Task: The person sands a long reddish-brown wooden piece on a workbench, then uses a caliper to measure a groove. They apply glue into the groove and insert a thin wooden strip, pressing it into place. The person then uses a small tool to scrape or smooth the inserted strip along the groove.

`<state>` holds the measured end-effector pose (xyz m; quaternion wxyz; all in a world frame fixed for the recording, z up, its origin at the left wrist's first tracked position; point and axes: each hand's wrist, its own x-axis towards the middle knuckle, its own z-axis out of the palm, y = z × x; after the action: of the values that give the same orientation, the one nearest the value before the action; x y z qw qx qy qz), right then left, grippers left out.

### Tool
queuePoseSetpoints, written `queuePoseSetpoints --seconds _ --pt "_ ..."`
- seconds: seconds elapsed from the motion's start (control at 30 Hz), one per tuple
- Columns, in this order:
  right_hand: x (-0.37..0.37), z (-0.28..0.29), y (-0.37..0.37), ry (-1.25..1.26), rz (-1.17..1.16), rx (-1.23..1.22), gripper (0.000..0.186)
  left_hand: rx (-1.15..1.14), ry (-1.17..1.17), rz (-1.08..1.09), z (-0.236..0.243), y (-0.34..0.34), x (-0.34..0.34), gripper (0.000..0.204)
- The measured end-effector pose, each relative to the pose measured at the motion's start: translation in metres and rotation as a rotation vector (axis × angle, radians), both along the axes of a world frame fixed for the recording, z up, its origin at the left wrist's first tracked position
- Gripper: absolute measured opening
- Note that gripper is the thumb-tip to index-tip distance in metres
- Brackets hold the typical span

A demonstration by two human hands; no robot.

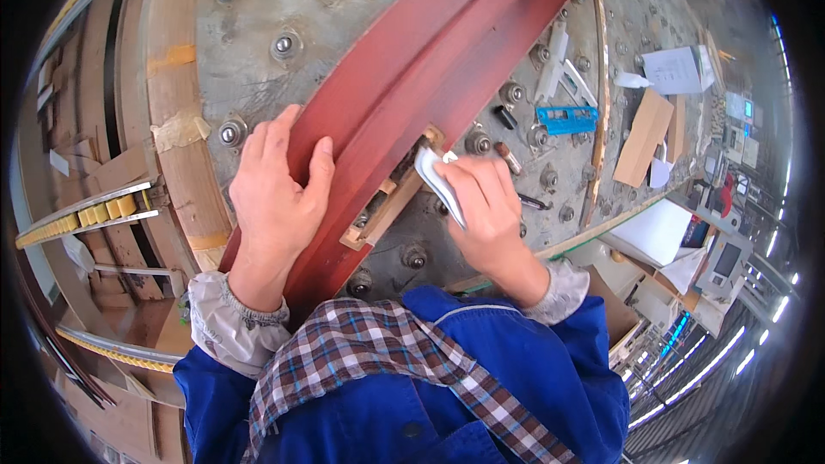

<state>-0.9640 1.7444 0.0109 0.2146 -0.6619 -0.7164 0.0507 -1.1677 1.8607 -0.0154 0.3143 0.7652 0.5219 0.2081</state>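
Note:
A long red-brown door-frame profile (404, 64) lies diagonally across the table, with a rectangular notch in its right side that bares pale wood (397, 211). My left hand (279, 198) lies on the profile's left edge, fingers extended and thumb apart, holding nothing. Between the thumb and fingers of my right hand (491, 219) is a folded white sheet (436, 179), possibly sandpaper. Its upper end touches or nearly touches the notch's far end. The fingertips behind the sheet are partly hidden.
Metal ball rollers (285, 45) stud the grey table. Right of the profile lie a black cylinder (505, 117), a blue plastic piece (567, 120), white strips (554, 64), cardboard (643, 137) and papers (672, 71). A taped wooden edge (174, 86) runs along the left, beside yellow-roller rails (103, 211).

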Motion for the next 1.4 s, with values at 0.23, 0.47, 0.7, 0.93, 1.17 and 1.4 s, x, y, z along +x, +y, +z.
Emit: queuePoseSetpoints --seconds 0.23,0.47,0.7,0.93,1.17,1.4 --pt "-0.001 -0.004 -0.004 0.02 -0.001 0.002 0.039 -0.03 0.016 0.004 0.001 0.0 0.0 0.039" --pt "-0.003 -0.004 0.004 0.03 -0.017 0.041 0.039 -0.041 0.018 0.017 0.002 -0.001 0.002 0.04" --pt "-0.004 -0.007 0.013 0.0 0.014 0.079 0.035 0.087 -0.002 -0.01 -0.008 0.005 -0.002 0.044" --pt "-0.003 -0.003 0.009 -0.025 0.008 0.046 0.036 0.008 0.011 0.004 -0.003 -0.001 0.001 0.04" --pt "-0.003 -0.004 0.008 0.033 -0.033 0.042 0.038 0.004 0.011 -0.006 -0.002 0.002 0.0 0.039" --pt "0.005 -0.005 0.001 -0.007 0.008 0.066 0.036 0.013 0.031 -0.013 0.0 -0.002 0.001 0.039"
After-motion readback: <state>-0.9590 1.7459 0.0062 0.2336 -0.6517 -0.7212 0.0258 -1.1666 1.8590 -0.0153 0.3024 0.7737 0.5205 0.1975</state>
